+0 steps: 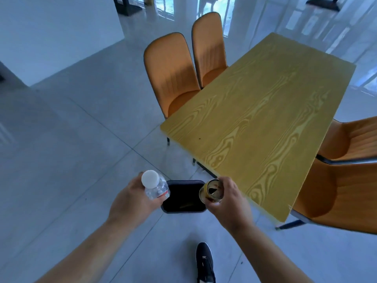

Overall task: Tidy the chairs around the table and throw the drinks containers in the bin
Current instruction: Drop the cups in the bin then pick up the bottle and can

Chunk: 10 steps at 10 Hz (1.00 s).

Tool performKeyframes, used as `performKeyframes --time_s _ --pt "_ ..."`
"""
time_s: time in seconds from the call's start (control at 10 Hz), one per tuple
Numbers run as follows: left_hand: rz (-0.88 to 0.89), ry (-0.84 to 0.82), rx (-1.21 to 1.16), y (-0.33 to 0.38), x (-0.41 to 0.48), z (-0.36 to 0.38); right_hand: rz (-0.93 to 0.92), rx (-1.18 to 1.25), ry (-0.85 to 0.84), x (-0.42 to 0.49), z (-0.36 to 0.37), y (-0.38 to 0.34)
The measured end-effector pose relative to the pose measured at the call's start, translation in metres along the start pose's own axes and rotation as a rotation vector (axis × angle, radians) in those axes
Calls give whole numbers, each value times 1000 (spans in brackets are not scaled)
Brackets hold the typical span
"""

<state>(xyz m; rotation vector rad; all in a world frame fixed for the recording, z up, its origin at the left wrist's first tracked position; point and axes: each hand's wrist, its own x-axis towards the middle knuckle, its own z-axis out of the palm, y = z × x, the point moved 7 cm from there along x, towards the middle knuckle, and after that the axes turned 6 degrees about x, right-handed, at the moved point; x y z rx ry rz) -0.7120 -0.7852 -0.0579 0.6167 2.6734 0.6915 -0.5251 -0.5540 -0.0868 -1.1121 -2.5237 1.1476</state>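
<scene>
A: What do we hold?
B: Our left hand [130,199] is wrapped around a clear bottle [156,185] with a white cap; our right hand [228,201] grips an opened can [211,190]. Both hang over the dark bin [183,196] on the floor, near the table [265,119] corner.
A: And the chairs?
B: Two orange chairs [173,74] on the far left side, two more [346,170] at right.
</scene>
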Motion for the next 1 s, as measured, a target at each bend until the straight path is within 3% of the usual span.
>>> performKeyframes --time_s 0.3,0.7,1.0 --pt "7 11 -41 -24 -24 -5 -40 -7 18 -25 7 -11" --pt "-112 -12 1 -109 61 174 74 -11 -44 54 152 143" --pt "-20 -69 39 -98 84 199 45 27 -100 60 166 129"
